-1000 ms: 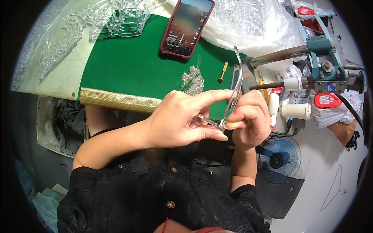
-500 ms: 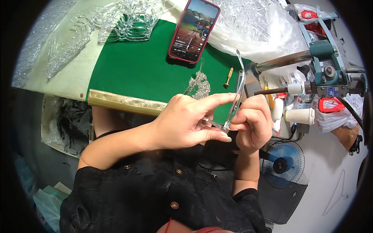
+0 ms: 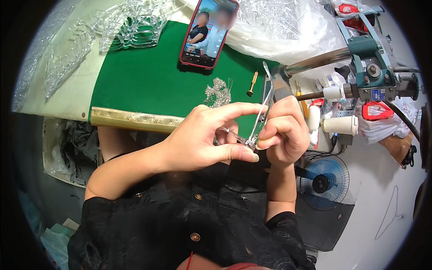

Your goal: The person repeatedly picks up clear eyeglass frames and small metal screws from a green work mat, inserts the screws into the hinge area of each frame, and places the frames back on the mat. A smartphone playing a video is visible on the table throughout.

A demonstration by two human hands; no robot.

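My left hand (image 3: 193,139) grips a clear plastic eyeglass frame (image 3: 246,141), its front mostly hidden by the palm and fingers. A clear temple arm (image 3: 258,119) rises from the frame's hinge corner, with my left index finger against it. At that same corner, the thumb and bent fingers of my right hand (image 3: 285,130) are pinched together; whatever lies between those fingertips is too small to tell. Beyond the hands, a heap of tiny silvery metal pieces (image 3: 219,93) lies on the green mat (image 3: 139,81). A small brass-coloured screwdriver (image 3: 253,84) rests to its right.
A lit phone (image 3: 207,36) stands at the mat's far side. Clear frames (image 3: 135,33) are piled far left, beside a plastic bag of clear parts (image 3: 288,31). A green metal bench machine (image 3: 371,67) juts in from the right, above a white cup (image 3: 339,126) and a fan (image 3: 321,183).
The whole view has shifted slightly, so things sit a little further left and up. Both hands keep their hold at the hinge corner. The phone's picture has changed.
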